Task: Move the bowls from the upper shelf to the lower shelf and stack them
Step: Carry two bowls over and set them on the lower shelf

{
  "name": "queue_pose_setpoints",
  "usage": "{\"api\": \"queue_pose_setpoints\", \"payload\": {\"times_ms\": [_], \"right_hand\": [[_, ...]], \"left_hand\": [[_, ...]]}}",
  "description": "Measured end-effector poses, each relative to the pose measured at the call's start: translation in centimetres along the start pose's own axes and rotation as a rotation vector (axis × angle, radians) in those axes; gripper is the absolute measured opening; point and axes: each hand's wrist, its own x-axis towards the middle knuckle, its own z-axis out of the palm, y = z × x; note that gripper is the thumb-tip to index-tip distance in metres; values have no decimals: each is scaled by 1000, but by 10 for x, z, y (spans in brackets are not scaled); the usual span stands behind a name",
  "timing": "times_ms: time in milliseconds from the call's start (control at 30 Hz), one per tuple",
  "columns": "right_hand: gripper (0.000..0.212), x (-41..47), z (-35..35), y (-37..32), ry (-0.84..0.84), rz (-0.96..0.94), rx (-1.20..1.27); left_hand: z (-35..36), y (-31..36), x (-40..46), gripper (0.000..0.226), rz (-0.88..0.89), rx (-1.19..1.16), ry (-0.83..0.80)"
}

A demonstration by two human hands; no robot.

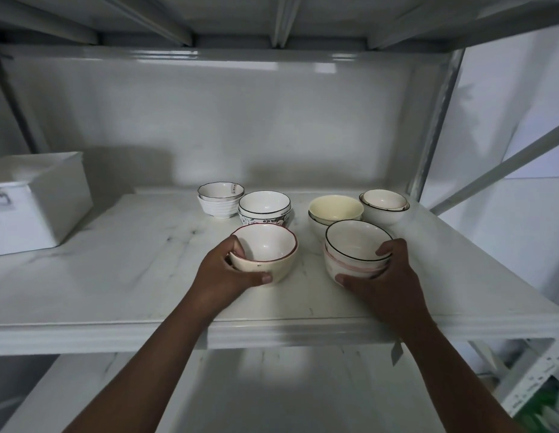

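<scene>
White lidded box [34, 201] at left

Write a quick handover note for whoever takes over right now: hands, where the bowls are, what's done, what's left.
Left hand grips the red-rimmed bowl at the front of the upper shelf.
Right hand grips a two-bowl stack, black-rimmed bowl on top.
Four more pairs sit behind: ribbed stack, patterned stack, cream-topped stack, far-right stack.
Done: nothing visible on the lower shelf yet.
Left: carry every bowl down and stack them there.
</scene>
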Motion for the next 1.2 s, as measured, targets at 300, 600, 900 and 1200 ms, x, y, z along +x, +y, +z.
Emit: {"api": "queue_pose_setpoints", "payload": {"times_ms": [300,600,900,1200], "right_hand": [[74,-2,-1,-4,24,-4,-19],[76,4,1,-15,67,-3,65],[77,0,-4,-23,92,-35,120],[76,-12,-33,-29,176,83,84]], "left_hand": [[1,-3,3,61,67,44,94],[1,7,3,60,67,-65,58],[13,25,9,62,164,-106,36],[38,32,16,61,192,-133,-52]]}}
